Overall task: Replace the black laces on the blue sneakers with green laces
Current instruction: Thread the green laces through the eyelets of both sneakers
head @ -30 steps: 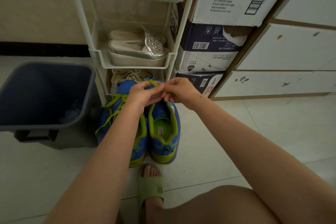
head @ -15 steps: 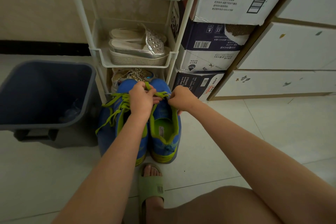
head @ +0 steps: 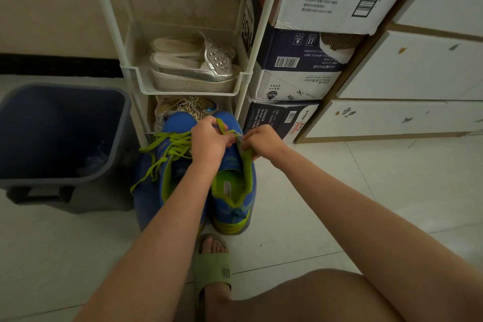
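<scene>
Floor (head: pixel 313 204); left hand (head: pixel 209 142), right hand (head: pixel 262 144) around lace (head: pixel 222 126).

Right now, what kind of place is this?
Probably a corner of a home where shoes get stored: a white shoe rack holding silver sandals, with stacked cardboard boxes right beside it.

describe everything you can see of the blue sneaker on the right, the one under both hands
The blue sneaker is knit-looking fabric with lime-green collar, insole and heel sole. It stands upright on the tile floor, toe toward the white rack, heel toward the camera, close beside its mate. Its opening gapes wide. The left hand grips a green lace above its forefoot; the right hand pinches that lace by the eyelets.
</scene>
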